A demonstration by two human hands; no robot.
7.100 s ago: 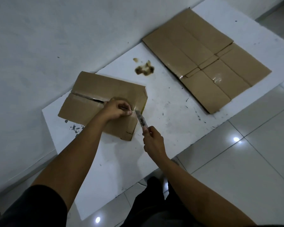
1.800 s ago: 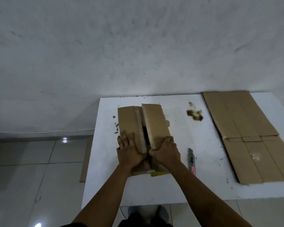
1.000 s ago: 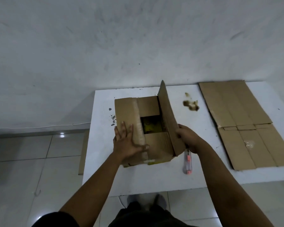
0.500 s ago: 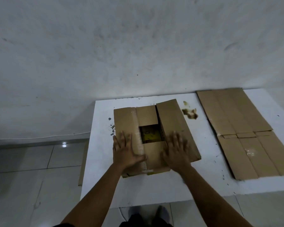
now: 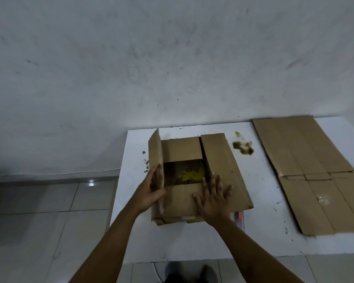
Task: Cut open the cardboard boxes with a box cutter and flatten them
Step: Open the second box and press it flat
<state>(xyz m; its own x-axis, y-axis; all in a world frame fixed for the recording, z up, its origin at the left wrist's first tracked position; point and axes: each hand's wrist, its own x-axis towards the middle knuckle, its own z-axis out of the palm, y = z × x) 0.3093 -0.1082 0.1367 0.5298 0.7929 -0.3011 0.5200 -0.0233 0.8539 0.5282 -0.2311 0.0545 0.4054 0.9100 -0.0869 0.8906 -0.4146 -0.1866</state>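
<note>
A brown cardboard box (image 5: 182, 149) lies on the white table (image 5: 192, 242) with its top flaps apart; something yellow shows through the gap. My left hand (image 5: 151, 188) grips the left flap (image 5: 156, 152), which stands nearly upright. My right hand (image 5: 213, 197) lies flat, fingers spread, on the right flap (image 5: 223, 160), which is folded outward and down. The box cutter (image 5: 240, 218), red and grey, pokes out from under that flap's near edge, beside my right wrist.
A flattened cardboard box (image 5: 307, 172) lies on the right part of the table. A brown stain (image 5: 242, 148) marks the tabletop between the two. A grey wall stands right behind the table. Tiled floor lies left and in front; my shoes (image 5: 190, 272) show below.
My left hand, which lay flat on the left flap, has lifted it upright. My right hand still presses the right flap down. The view has shifted slightly.
</note>
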